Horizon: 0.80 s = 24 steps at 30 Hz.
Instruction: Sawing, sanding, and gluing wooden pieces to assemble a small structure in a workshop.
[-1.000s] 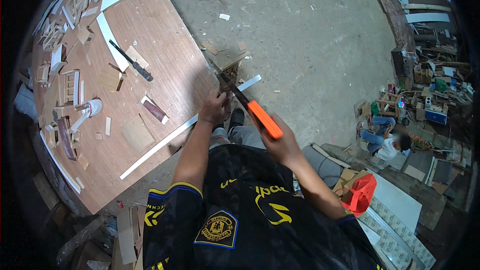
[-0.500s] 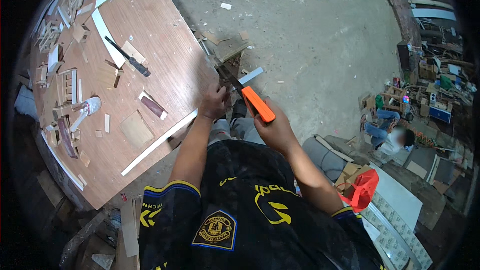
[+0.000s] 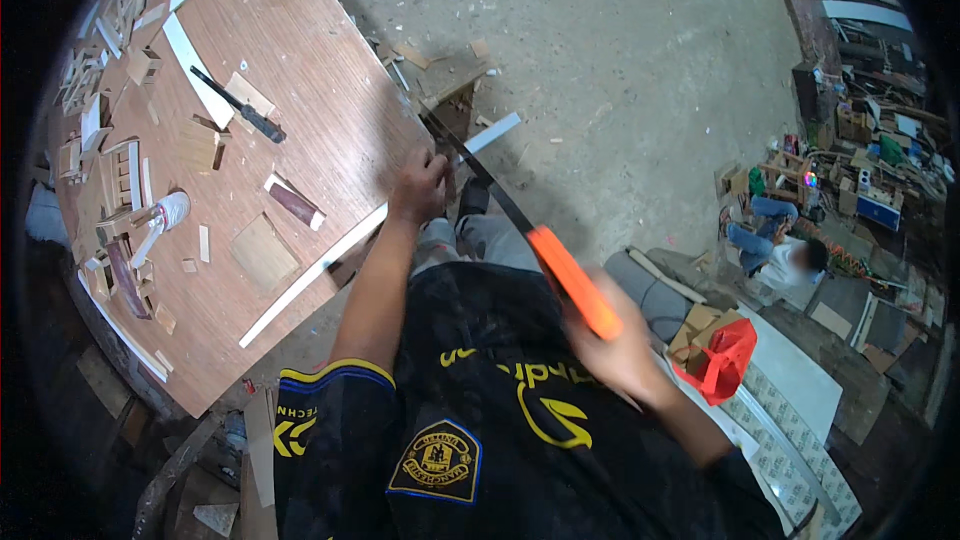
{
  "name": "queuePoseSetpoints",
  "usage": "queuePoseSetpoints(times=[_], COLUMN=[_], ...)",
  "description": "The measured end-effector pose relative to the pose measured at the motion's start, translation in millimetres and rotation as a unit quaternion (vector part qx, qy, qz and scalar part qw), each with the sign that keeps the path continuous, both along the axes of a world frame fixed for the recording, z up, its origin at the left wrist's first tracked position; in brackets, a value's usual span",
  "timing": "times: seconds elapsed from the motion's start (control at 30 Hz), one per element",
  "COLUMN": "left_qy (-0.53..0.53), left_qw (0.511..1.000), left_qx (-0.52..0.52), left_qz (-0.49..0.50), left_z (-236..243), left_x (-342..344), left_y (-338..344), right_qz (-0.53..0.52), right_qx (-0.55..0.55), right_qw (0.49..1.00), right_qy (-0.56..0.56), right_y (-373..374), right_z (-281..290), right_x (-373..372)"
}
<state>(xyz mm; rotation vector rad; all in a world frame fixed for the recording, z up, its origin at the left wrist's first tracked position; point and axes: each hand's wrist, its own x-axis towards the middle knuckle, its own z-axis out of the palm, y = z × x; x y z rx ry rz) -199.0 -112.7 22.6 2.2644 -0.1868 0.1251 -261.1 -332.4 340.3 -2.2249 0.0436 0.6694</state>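
My right hand [image 3: 612, 335], partly smeared by motion, is closed around the orange handle of a handsaw [image 3: 570, 278]. The saw's long dark blade slants up and left to the table's corner, passing just beyond my left hand [image 3: 422, 185]. That hand is closed on a thin white strip [image 3: 312, 283] at the table edge. A white end piece [image 3: 493, 132] sticks out past the blade over the floor, apparently part of the same strip. Whether the teeth are in the strip cannot be made out.
The brown wooden table [image 3: 330, 90] at left bears a black-handled tool [image 3: 250, 117], a white shoe-like object [image 3: 172, 210], a square wood piece [image 3: 265, 250] and several small wooden constructions. A red bag [image 3: 725, 360] lies at right. Farther off, a person [image 3: 785, 250] sits near clutter.
My right hand has drawn the saw back, down and to the right, so more blade shows between handle and strip. My left hand stays on the strip; the whole view has shifted slightly.
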Motion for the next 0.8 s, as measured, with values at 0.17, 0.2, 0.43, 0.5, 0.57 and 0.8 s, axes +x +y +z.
queuePoseSetpoints(times=[0.17, 0.2, 0.43, 0.5, 0.57, 0.8], left_qy=[-0.022, -0.025, -0.001, -0.005, -0.008, -0.033], left_qw=[1.000, 0.999, 1.000, 1.000, 1.000, 0.999], left_qx=[0.001, 0.003, 0.014, 0.001, 0.016, 0.005], left_qz=[-0.017, -0.020, -0.008, -0.002, -0.003, -0.010], left_z=[-7.3, -7.8, -6.4, -5.4, -5.9, 18.3], left_x=[4.8, 3.5, -1.9, 0.3, -0.9, 8.3], left_y=[-2.7, -1.5, 1.7, 1.3, 1.3, -6.6], right_qz=[-0.017, -0.021, 0.024, 0.009, -0.005, -0.020], right_qx=[0.025, 0.023, -0.036, -0.034, -0.032, 0.021], right_qw=[0.998, 0.998, 0.998, 0.996, 0.993, 0.998], right_qy=[-0.056, -0.052, 0.055, 0.081, 0.111, -0.059], right_y=[43.8, 46.6, 2.2, -7.9, -9.4, 33.1], right_z=[-97.1, -95.8, 36.6, 62.8, 63.9, -96.4], right_x=[40.5, 43.0, 13.3, 8.6, 8.9, 47.4])
